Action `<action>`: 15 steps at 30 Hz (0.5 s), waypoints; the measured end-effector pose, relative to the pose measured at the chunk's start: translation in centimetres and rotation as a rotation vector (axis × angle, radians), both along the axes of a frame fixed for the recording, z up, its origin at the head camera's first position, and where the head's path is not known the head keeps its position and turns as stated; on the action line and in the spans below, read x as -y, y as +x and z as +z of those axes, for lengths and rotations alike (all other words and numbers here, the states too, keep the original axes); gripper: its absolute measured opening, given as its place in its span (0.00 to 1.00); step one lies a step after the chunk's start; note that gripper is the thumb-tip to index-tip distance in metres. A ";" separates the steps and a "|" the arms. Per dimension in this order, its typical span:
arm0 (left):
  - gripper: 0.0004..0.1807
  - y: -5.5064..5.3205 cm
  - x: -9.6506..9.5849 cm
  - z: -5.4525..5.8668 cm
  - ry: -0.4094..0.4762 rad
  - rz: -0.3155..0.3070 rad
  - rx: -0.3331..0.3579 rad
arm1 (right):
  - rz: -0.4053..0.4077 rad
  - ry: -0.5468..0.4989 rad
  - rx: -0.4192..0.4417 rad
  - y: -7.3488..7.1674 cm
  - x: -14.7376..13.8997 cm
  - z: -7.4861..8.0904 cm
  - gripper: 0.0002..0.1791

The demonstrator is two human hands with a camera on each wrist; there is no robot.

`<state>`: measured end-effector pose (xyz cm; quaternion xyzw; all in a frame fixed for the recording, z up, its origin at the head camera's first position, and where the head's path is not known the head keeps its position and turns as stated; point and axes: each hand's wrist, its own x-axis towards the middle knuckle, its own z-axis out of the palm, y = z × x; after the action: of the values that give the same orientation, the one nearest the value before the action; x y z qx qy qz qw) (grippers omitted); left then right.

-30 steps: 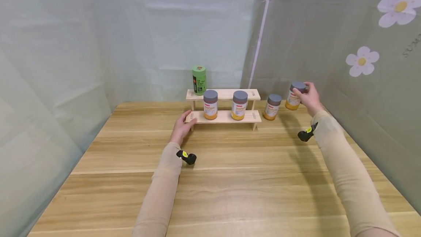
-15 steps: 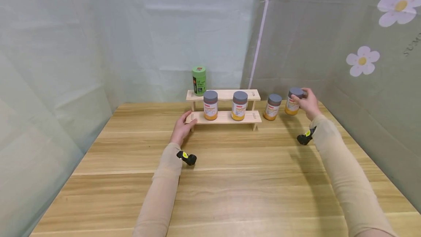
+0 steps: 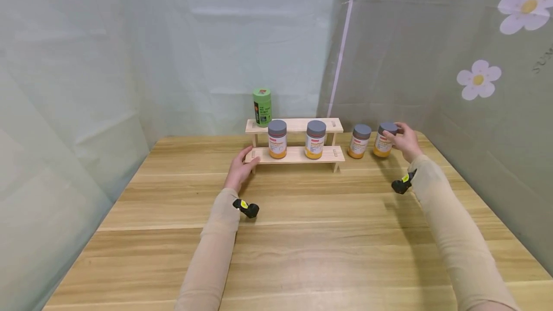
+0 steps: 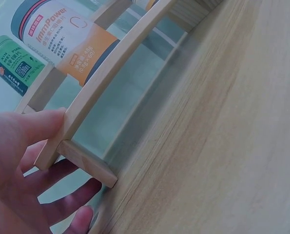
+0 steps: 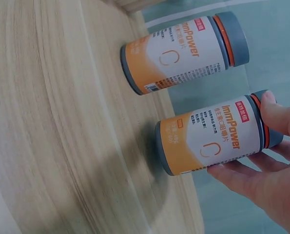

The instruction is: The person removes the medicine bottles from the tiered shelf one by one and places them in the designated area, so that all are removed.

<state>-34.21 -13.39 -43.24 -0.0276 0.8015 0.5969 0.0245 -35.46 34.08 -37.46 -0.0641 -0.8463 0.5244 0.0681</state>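
My right hand (image 3: 407, 142) grips an orange-and-white supplement bottle (image 5: 210, 139) by its grey lid, thumb on one side and fingers on the other. The bottle is upright at the table's back right; whether its base touches the wood I cannot tell. Just left of it stands a matching bottle (image 3: 359, 142). My left hand (image 3: 239, 169) holds the left end of a two-tier wooden shelf (image 3: 295, 154), its thumb on the lower board (image 4: 93, 90) and its fingers below, by the leg. Two more such bottles, a left one (image 3: 277, 139) and a right one (image 3: 315, 139), stand on that lower board.
A green bottle (image 3: 262, 108) stands at the left end of the upper tier (image 3: 302, 125). Pale curtains (image 3: 259, 37) hang behind the wooden table (image 3: 302, 234) and along both sides. The right curtain bears printed flowers (image 3: 478, 79).
My right hand has lowered the bottle toward the table and brought it slightly nearer to me, beside the matching one. The left hand stays on the shelf.
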 end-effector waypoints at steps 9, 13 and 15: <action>0.33 -0.1 0.0 -0.2 -0.005 0.004 -0.009 | 0.035 -0.018 0.010 0.0 0.1 -0.8 0.39; 0.33 -0.2 0.0 -0.2 -0.002 0.003 -0.001 | 0.042 -0.020 0.011 0.1 0.0 -1.0 0.39; 0.33 -0.3 0.0 -0.1 -0.003 0.008 0.002 | 0.053 -0.025 0.014 0.1 -0.1 -1.0 0.40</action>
<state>-34.49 -13.44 -43.37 -0.0315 0.8022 0.5958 0.0231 -35.38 34.16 -38.43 -0.0460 -0.8416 0.5361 0.0476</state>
